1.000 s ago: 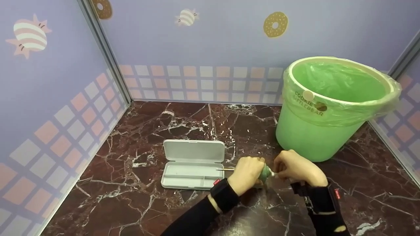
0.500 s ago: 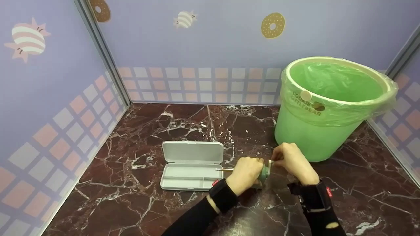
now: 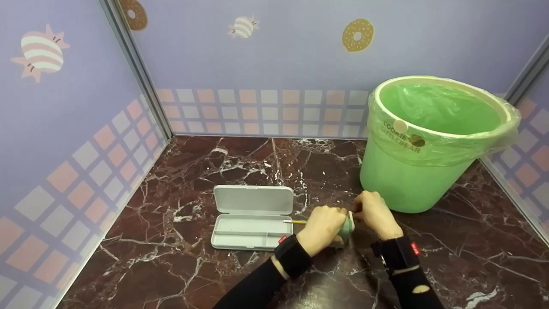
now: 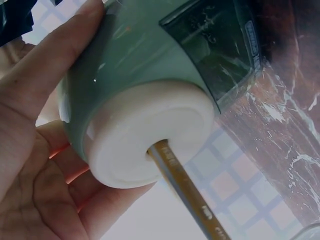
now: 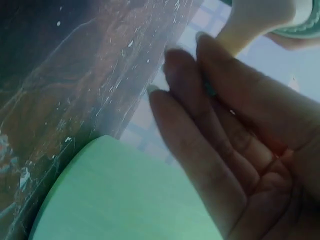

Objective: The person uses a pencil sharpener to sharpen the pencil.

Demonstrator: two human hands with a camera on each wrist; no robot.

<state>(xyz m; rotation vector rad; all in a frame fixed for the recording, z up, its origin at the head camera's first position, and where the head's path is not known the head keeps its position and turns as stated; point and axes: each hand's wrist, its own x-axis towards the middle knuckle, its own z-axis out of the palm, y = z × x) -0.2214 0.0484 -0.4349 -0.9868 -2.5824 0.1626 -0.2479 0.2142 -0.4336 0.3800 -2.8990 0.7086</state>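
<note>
My left hand (image 3: 322, 227) grips a green sharpener (image 3: 346, 229) on the dark marbled table, fingers wrapped round its body. A yellow pencil (image 3: 296, 222) juts from it leftward, over the right end of an open white case (image 3: 253, 200). In the left wrist view the pencil (image 4: 192, 192) enters a hole in the round cream face (image 4: 130, 135), and the hand (image 4: 40, 150) curls round the body. My right hand (image 3: 377, 214) is at the sharpener's right side. In the right wrist view its fingers (image 5: 215, 75) pinch the end of the cream crank (image 5: 257, 22), mostly hiding the knob.
A tall green bin (image 3: 407, 180) with a clear liner stands right of the case, just behind my right hand. Pale specks are scattered on the table behind the sharpener. Patterned panels (image 3: 266, 64) close off the back and both sides.
My right hand has shifted left, nearer the sharpener, after rising and dipping slightly, and the crank has turned with it. My left hand keeps its grip in nearly the same place.
</note>
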